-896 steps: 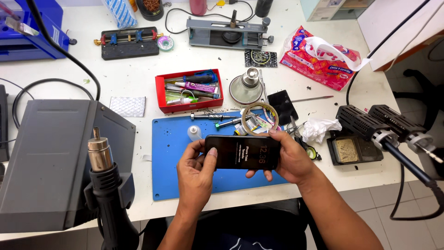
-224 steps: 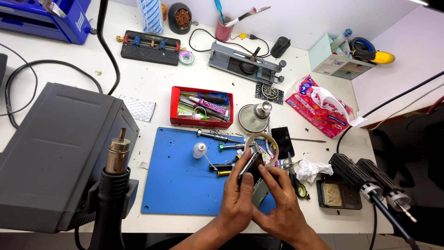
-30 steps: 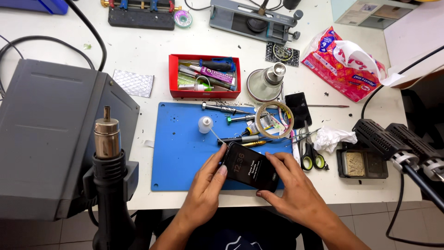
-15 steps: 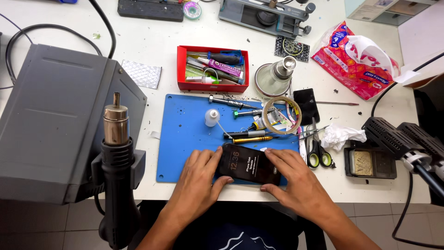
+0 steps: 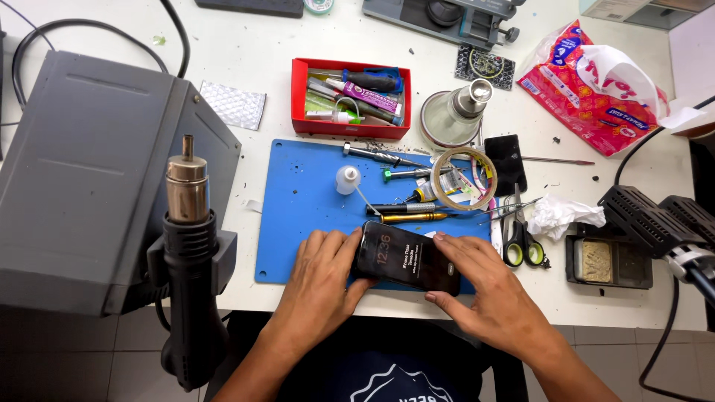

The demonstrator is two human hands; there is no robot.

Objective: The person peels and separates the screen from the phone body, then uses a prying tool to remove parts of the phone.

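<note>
**On the blue mat, both hands hold a phone**

Near the mat's front edge I see a black phone with its screen lit, lying on the blue mat. My left hand curls around its left end, fingers gripping. My right hand clasps the right end, thumb beneath. Just beyond lie screwdrivers, a tape roll and scissors.

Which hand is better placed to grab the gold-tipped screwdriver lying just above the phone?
Left, probably. The left hand sits nearer the screwdriver; the right hand covers the phone edge farther right.
</note>
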